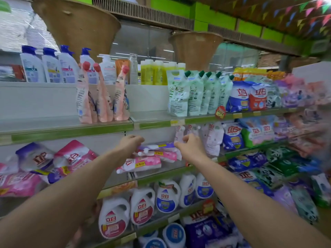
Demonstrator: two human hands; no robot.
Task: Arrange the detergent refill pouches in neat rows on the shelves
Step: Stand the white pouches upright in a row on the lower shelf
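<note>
Shelf edge strips (71,133): green, carrying yellow price tags (237,115). Stacked refill pouches (143,162): pink and white with a cloud-like floral pattern, red lettering, yellow label; top pouch (161,146) purple and white. Upright pouches (103,99): peach-pink, red caps. Green-capped pouches (179,93): pale mint-white, dark green caps. Pump bottles (52,66): white, blue pumps. Squeeze bottles (152,72): yellow-green, white caps. Detergent jugs (141,206): white, with red-pink or blue labels. Powder bags (238,97): blue and white, red lettering. Bunting (304,9): multicoloured triangles.

Left hand (131,142), right hand (189,146) curled
</note>
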